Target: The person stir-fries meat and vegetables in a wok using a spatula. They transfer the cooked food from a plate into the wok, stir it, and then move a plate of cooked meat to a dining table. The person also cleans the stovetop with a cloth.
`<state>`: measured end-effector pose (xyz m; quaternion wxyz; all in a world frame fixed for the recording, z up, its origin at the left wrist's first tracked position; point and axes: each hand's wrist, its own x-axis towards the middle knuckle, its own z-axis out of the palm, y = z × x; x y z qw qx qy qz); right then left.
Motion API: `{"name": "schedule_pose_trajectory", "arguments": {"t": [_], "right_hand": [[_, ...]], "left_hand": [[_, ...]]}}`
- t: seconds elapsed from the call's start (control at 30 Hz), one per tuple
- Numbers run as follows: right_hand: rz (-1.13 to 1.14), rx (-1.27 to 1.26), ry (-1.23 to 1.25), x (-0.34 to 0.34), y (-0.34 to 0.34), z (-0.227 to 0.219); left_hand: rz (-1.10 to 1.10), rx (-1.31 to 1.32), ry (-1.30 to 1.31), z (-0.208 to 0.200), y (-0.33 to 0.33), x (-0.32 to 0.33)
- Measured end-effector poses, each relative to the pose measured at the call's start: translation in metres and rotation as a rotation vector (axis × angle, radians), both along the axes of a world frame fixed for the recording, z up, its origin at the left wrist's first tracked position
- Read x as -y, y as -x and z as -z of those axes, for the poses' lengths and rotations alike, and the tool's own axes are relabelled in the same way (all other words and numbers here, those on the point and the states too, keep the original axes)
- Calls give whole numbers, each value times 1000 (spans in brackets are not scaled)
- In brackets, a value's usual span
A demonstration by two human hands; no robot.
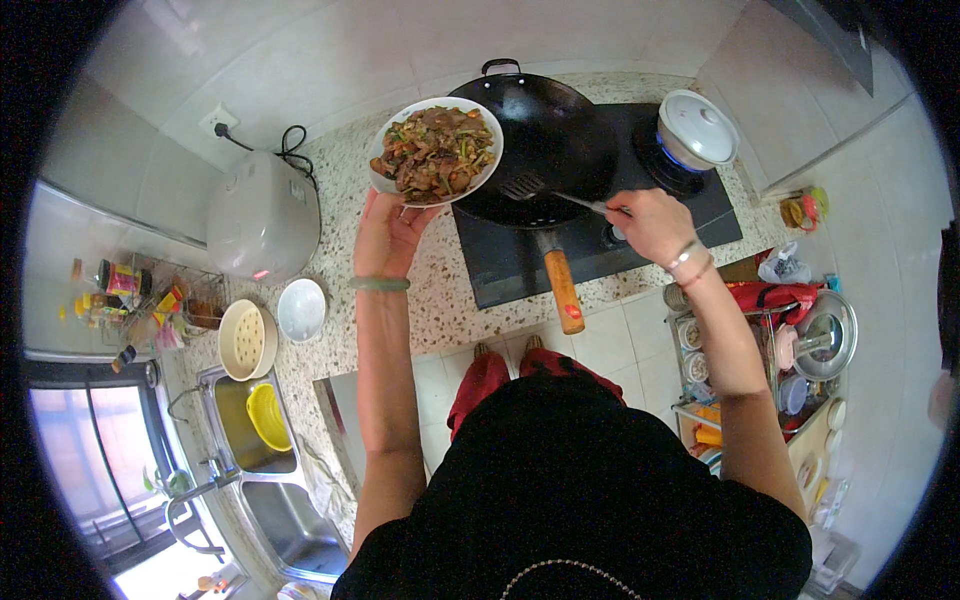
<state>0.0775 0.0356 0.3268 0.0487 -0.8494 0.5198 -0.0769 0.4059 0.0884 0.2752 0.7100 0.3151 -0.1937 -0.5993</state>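
Speckled stone surface [440, 300] runs past a black stove [620, 235] in a tiled kitchen. Left hand [388, 232] has its grip closed under a white plate [436, 150] of stir-fried meat and greens, held at the rim of the black wok [560, 135]. Right hand [652, 222] grips a metal spatula [528, 186] reaching into the wok. A grey rice cooker [262, 215] sits well to the left.

Plate [436, 150] held left of wok [545, 140] on stove [600, 250], lidded pot [697, 128] right
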Motion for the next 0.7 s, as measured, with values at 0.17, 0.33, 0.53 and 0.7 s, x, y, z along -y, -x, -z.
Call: {"name": "schedule_pose_trajectory", "arguments": {"t": [0.17,0.33,0.53,0.7], "right_hand": [[121,37,53,32,-15,35],[78,-44,-49,6,-2,3],[74,42,37,28,-23,27],[116,-40,24,31,-13,27]], "left_hand": [[17,-4,-25,-3,6,7],[-22,24,-1,-17,8,-10],[20,21,9,-10,10,1],[4,18,-16,-8,4,-2]]}}
